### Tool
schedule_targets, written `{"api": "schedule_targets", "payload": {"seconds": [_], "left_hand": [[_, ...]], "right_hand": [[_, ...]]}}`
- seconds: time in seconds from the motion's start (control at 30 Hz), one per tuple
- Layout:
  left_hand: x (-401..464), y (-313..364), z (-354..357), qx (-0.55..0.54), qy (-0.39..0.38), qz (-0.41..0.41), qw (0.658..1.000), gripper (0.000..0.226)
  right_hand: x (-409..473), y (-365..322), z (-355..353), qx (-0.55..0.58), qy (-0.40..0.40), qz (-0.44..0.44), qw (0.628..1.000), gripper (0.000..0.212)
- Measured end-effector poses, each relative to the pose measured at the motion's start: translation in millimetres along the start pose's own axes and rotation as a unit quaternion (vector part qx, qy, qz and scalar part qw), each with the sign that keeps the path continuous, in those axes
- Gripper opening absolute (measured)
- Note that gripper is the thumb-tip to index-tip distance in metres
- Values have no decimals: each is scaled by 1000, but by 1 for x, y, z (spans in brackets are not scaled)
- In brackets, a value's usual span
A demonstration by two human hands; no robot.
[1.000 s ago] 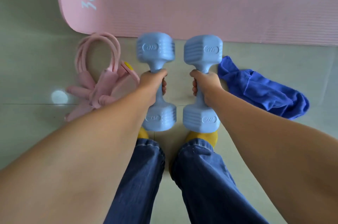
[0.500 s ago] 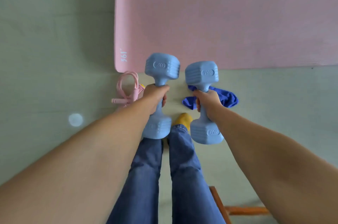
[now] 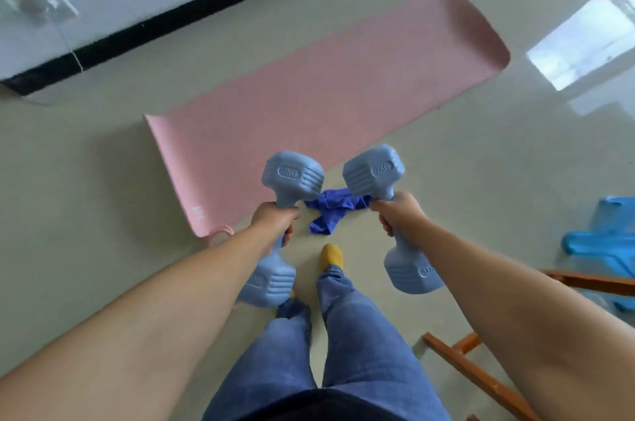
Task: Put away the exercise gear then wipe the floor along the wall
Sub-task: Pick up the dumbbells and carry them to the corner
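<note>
My left hand [image 3: 275, 224] grips the handle of a light blue 2KG dumbbell [image 3: 292, 178], held well above the floor. My right hand [image 3: 398, 212] grips a second light blue dumbbell [image 3: 372, 171] the same way. Below and between them a dark blue cloth [image 3: 331, 211] lies crumpled on the floor. A pink exercise mat [image 3: 326, 100] lies flat beyond it, running diagonally towards the wall. Only a small loop of the pink resistance band [image 3: 220, 235] shows by the mat's near corner, beside my left forearm.
A white wall with a black skirting board [image 3: 192, 13] runs along the far side. A wooden chair frame [image 3: 460, 355] stands at the lower right. A bright blue plastic object [image 3: 604, 245] sits at the right edge. My legs in jeans and a yellow sock [image 3: 331, 257] are below.
I have stood up with both dumbbells lifted off the floor. The view has pulled back and turned, so the whole mat, the wall and the chair now show.
</note>
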State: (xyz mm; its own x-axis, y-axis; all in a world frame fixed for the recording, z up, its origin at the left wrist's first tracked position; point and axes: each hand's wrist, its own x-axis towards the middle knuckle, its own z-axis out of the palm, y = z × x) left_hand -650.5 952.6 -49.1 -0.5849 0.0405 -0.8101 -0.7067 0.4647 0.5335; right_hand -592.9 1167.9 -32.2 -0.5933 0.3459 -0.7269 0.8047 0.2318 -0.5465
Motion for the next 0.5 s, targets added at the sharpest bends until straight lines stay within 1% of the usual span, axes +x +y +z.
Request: {"api": "schedule_targets", "payload": {"seconds": [0.1,0.23,0.37,0.5], "left_hand": [[-6,27,17,60,-29,39,997,16],[-14,72,62,153,-68,96,981,9],[-26,127,138,231,-96,152,956,7],[-39,182,239,269,-116,185,938,12]], "right_hand": [[-20,15,-30,50,49,4,998,23],[-38,40,-89,118,113,0,986,23],[-42,72,-165,165,175,5,971,24],[-32,107,-251,222,206,7,953,23]]}}
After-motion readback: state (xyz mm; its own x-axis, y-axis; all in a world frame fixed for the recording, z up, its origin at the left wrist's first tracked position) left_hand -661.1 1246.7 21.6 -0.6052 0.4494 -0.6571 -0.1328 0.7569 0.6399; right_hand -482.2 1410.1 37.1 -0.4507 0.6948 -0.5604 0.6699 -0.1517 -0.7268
